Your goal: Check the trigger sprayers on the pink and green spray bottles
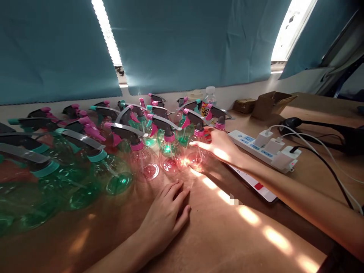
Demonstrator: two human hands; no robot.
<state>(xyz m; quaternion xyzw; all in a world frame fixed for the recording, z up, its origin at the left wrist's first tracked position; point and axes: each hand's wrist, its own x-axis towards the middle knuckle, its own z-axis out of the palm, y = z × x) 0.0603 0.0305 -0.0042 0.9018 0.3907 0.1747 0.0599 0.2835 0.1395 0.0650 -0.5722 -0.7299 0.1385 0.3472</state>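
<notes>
Several clear plastic spray bottles with grey, pink and teal trigger heads stand packed together across the left and middle of the wooden table (216,235). My right hand (220,148) reaches in from the right, fingers stretched toward a pink-tinted spray bottle (197,149) at the group's right edge and touching its side. My left hand (167,214) lies flat on the table in front of the bottles, fingers spread, holding nothing. A green-tinted bottle (113,172) stands to its left.
A white power strip (264,149) with plugged-in chargers and cables lies at the right. A flat tablet-like device (256,185) lies under my right forearm. Cardboard boxes (270,104) and a drinks bottle (209,96) stand at the back by teal curtains.
</notes>
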